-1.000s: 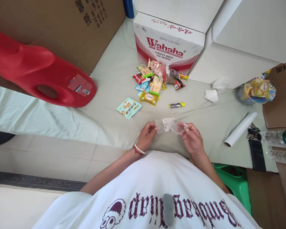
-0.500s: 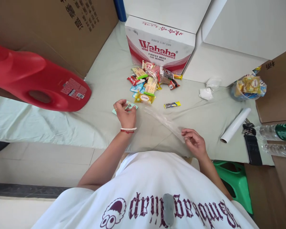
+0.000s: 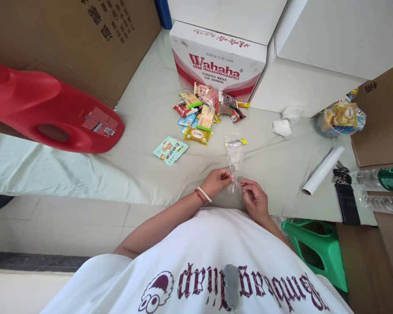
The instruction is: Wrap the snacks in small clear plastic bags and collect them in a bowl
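Note:
A clear plastic bag with something whitish inside hangs crumpled and narrow in front of me, its far end over a small yellow-and-grey packet. My left hand pinches the bag near its close end. On the other side my right hand has its fingertips pressed together at the bag's edge; whether they grip it is too small to make out. A mint-green snack pouch lies flat to the left. Beyond it is a yellow wrapped snack, at the front of a pile of several wrapped snacks.
A Wahaha carton stands behind the pile. On the left is a large red jug. Crumpled white tissue, a bowl of snacks, a white roll, keys and plastic bottles are on the right.
The bag was stretched sideways between both hands, then trailed from the right hand while the left moved over the green pouch. Now the left hand is back at the bag, which points away from me.

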Tool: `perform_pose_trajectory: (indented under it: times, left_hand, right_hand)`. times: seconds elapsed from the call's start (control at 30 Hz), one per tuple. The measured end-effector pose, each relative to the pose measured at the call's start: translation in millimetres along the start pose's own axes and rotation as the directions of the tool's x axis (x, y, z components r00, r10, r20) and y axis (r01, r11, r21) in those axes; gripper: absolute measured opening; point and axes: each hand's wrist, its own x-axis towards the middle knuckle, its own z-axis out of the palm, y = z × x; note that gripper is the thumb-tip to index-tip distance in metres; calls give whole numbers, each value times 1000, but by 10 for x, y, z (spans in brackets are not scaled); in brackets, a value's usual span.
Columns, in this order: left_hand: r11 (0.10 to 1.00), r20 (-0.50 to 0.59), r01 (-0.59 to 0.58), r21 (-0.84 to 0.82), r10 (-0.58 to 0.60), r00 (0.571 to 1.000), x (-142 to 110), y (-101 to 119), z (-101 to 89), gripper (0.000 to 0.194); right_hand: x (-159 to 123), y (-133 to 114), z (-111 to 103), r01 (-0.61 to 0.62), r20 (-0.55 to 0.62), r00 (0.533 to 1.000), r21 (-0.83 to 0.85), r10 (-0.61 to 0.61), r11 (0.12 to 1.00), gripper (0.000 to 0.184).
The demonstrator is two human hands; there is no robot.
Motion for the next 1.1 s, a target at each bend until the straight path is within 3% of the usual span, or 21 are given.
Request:
perform_pose_trajectory:
  times: [0.07,0.13,0.2,0.3,0.37,0.47,0.57,0.67,0.73,0.83,0.97,1.1]
  left_hand:
    - [980,-67,71,-186,-85,994,12,-47,-58,31]
    - [936,-131,74,-343,-126,983,-1,-89,-97,35]
    - [897,-154,50,-440,-131,979,-22,-118,-116,36]
    - [909,-206,-3,-417,-91,974,-47,-139,-121,31]
    - [945,-244,-42,-324,-41,969,-64,-141,-110,26]
    - [972,-232,-92,-215,40,972,-104,-132,-68,24]
    - [972,-172,-122,-202,87,981,-148,-133,-18,27]
    - [953,-173,-106,-284,57,983,-177,-171,-20,29]
    - [944,-232,-65,-323,-12,973,-193,-204,-64,30]
    - [968,-289,17,-249,-92,953,-221,-223,-154,25]
    - [990,-261,48,-136,-83,962,-247,-175,-232,26]
    - [990,-259,20,-139,-56,964,-258,-156,-250,29]
  right_hand:
    - [-39,44,14,-129,-118,982,136,146,982,11]
    - [-73,75,5,-283,-128,936,273,327,919,20]
    - [-90,79,-54,-440,8,887,318,461,840,30]
    - [-40,42,-245,-577,270,809,195,522,793,41]
    - [69,4,-381,-576,292,801,137,523,806,48]
    - [324,-38,-437,-524,167,848,123,503,843,51]
    - [593,-48,-242,-494,138,868,125,478,861,51]
    - [767,-45,62,-498,117,867,261,485,827,45]
    - [808,-56,216,-481,55,865,378,500,791,40]
    - [796,-93,309,-438,-22,867,440,497,784,36]
    - [746,-125,260,-417,-63,877,394,477,819,34]
    - [697,-89,153,-393,-138,871,382,472,836,35]
